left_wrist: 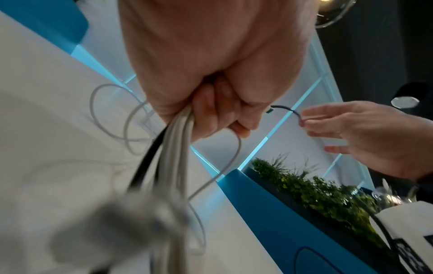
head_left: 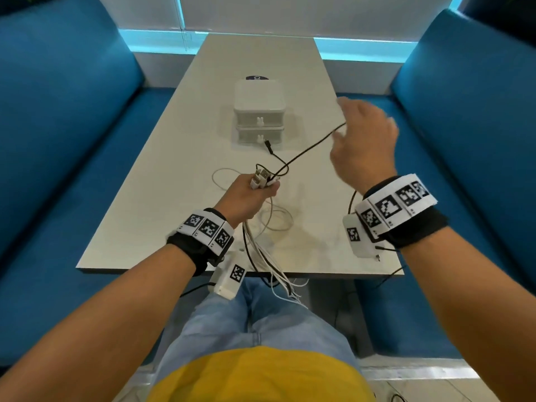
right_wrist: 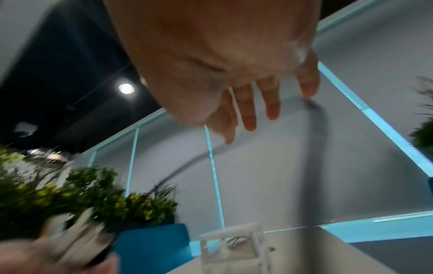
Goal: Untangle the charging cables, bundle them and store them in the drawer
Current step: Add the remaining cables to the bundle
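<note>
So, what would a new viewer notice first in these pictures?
First, the left hand over the table's middle, gripping a bundle of cables. Next, the black cable stretching up to the raised right hand. Behind stands a white two-drawer box, both drawers closed.

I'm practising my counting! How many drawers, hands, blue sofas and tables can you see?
Drawers: 2, stacked
Hands: 2, left hand and right hand
Blue sofas: 2
Table: 1
Total: 7
The cables held in the left hand are too bunched to count.
</note>
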Demonstrator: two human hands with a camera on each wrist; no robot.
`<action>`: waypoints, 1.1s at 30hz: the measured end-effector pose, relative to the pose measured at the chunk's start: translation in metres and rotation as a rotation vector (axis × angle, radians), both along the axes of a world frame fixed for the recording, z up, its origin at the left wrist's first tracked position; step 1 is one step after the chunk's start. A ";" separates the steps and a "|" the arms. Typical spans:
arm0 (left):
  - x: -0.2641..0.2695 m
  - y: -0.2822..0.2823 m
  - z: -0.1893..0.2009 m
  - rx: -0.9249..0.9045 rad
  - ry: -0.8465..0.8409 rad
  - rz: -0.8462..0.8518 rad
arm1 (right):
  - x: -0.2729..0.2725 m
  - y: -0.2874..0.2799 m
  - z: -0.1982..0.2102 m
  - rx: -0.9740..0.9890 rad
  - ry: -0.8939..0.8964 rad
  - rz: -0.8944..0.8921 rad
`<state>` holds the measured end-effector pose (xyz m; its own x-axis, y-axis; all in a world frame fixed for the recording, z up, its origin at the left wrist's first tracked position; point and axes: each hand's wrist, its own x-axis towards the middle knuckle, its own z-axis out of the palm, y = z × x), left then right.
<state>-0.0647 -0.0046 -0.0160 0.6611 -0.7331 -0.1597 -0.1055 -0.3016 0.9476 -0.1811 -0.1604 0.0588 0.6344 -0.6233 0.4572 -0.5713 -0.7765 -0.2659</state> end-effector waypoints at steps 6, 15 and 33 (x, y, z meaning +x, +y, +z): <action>-0.007 -0.007 0.008 -0.018 -0.145 -0.022 | 0.011 0.035 -0.030 0.082 0.438 0.318; 0.010 0.007 -0.010 0.024 -0.032 0.153 | -0.007 -0.011 0.015 0.390 -0.442 0.041; -0.001 -0.004 0.006 -0.025 -0.236 -0.072 | 0.025 0.034 -0.027 -0.072 0.529 0.264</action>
<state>-0.0658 -0.0088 -0.0095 0.6239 -0.7814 0.0121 -0.3453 -0.2618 0.9012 -0.1564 -0.1261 0.0313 0.9169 -0.3925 0.0718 -0.3968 -0.9159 0.0611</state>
